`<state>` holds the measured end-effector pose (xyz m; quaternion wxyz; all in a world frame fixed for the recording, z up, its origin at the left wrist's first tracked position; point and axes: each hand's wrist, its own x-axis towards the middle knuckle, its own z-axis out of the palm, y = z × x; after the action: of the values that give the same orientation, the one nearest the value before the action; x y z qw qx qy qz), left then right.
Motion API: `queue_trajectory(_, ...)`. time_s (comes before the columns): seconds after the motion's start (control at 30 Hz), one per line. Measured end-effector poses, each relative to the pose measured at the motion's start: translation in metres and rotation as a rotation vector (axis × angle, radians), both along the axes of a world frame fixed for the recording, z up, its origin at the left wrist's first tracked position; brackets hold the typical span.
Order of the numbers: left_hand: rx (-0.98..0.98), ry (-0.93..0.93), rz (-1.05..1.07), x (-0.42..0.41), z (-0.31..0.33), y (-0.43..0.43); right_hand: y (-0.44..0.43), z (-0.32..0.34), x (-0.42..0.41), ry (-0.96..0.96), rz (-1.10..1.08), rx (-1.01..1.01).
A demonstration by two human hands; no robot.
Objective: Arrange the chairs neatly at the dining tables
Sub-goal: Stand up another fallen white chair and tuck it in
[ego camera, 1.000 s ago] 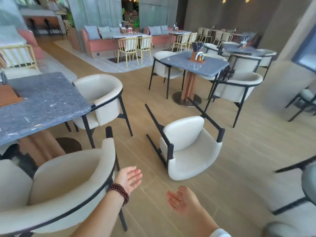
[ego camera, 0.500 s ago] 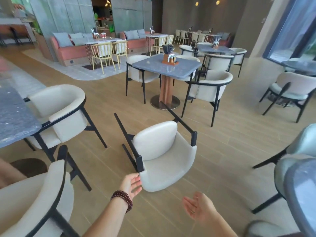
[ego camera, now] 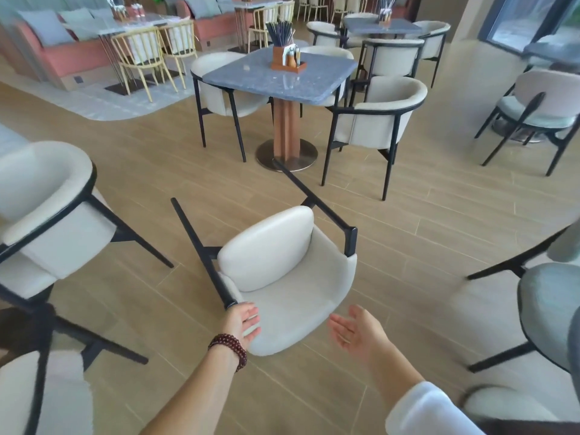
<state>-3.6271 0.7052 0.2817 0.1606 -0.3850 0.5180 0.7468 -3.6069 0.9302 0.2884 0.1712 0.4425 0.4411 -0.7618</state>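
I have closed in on the toppled cream-padded, black-legged armchair (ego camera: 288, 277): left hand (ego camera: 243, 324) now at its rim, right hand (ego camera: 354, 334) just beside, fingers (ego camera: 251, 313) open, lift pending.

bare floor (ego camera: 423, 246) right of toppled chair (ego camera: 292, 277), upright chair (ego camera: 47, 215) left

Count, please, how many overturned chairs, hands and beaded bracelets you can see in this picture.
Overturned chair: 1
Hands: 2 (left hand, right hand)
Beaded bracelet: 1
Total: 4
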Motion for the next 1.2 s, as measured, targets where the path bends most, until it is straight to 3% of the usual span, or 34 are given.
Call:
queue_trajectory(0.23,-0.010,-0.056,0.029,-0.062,-0.035,0.026,0.025,-0.030,-0.085,-0.035,0.041,0.025)
queue_trajectory(0.5,0.007,-0.110,0.141,-0.105,-0.126,0.057,0.045,-0.120,-0.155,-0.093,0.144,0.007)
queue_trajectory(0.93,-0.017,-0.308,0.088,-0.102,-0.438,0.064,0.025,-0.425,-0.184,-0.173,0.155,-0.024)
queue_trajectory(1.2,0.042,-0.328,0.122,-0.111,-0.616,0.062,-0.003,-0.610,-0.187,-0.175,0.167,-0.014)
